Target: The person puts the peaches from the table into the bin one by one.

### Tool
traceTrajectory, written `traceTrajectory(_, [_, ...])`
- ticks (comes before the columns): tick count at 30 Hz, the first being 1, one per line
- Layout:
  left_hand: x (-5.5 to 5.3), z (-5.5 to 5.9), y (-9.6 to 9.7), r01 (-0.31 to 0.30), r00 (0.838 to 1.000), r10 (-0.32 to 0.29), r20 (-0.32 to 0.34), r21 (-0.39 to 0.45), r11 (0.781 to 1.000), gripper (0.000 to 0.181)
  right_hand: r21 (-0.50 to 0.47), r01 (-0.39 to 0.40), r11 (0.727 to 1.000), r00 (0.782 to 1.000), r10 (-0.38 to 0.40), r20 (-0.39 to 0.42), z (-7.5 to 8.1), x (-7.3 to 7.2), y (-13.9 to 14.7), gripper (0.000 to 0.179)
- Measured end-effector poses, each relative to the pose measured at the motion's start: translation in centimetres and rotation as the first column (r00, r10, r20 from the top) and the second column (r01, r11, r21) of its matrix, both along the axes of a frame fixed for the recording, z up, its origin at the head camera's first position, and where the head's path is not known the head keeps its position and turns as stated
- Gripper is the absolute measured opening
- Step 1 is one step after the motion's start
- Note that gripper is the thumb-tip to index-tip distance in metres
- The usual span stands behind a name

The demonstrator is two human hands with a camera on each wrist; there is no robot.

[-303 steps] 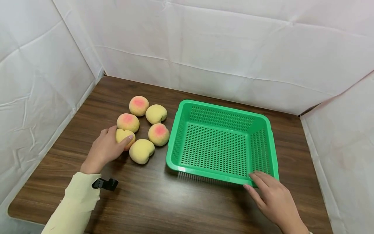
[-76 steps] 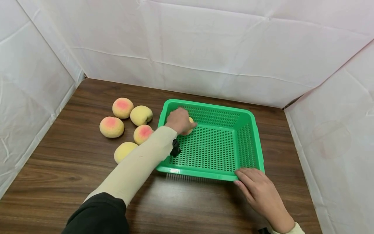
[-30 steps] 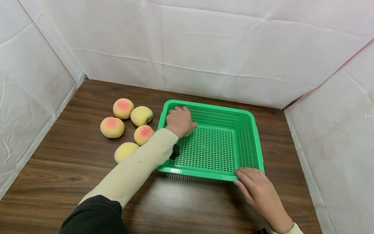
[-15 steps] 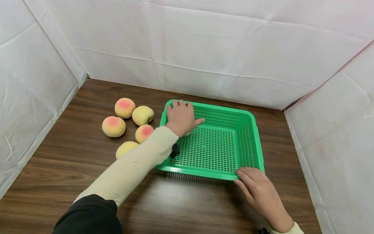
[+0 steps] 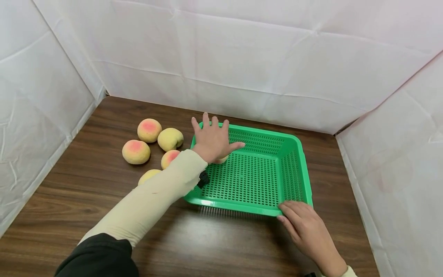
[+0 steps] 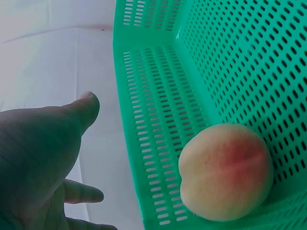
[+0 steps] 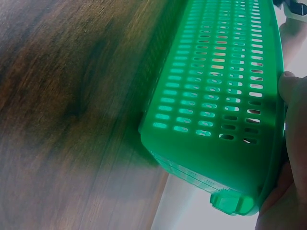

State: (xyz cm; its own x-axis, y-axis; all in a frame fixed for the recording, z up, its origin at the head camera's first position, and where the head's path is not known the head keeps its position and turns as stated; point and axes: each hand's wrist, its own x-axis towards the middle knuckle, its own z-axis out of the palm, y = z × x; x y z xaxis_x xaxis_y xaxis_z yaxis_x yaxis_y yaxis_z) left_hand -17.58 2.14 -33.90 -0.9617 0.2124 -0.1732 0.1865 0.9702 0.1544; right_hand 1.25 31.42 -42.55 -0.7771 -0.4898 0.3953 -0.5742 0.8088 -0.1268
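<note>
My left hand [image 5: 210, 140] is over the back left corner of a green perforated plastic basket [image 5: 297, 154], fingers spread wide and holding nothing. Under it a yellow peach with a red blush [image 6: 228, 172] lies on the basket floor against the side wall, mostly hidden by the hand in the head view. In the left wrist view, thumb and peach are clearly apart. With my right hand [image 5: 308, 231] I hold the basket's front rim near its right corner, fingers over the edge and thumb outside.
Several more peaches sit on the brown wooden table [image 5: 207, 246] left of the basket, among them a blushed peach [image 5: 136, 151] and a yellow peach [image 5: 170, 139]. My left forearm partly covers the nearer ones. White sheeting [image 5: 242, 54] encloses the table's back and sides.
Ten seconds ago my left hand gripped a peach on the table; that peach is now in the basket. In the last second the left fingers have let go, spread and risen. The right hand stays on the rim.
</note>
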Motion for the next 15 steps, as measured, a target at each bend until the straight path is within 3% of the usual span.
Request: traceTrajectory(15, [-0.2, 0.2, -3.4, -0.07, 0.997, 0.069, 0.032, 0.032, 0.997, 0.092, 0.002, 0.01, 1.0, 1.0, -0.01, 0.004, -0.3, 0.0, 0.2, 0.024])
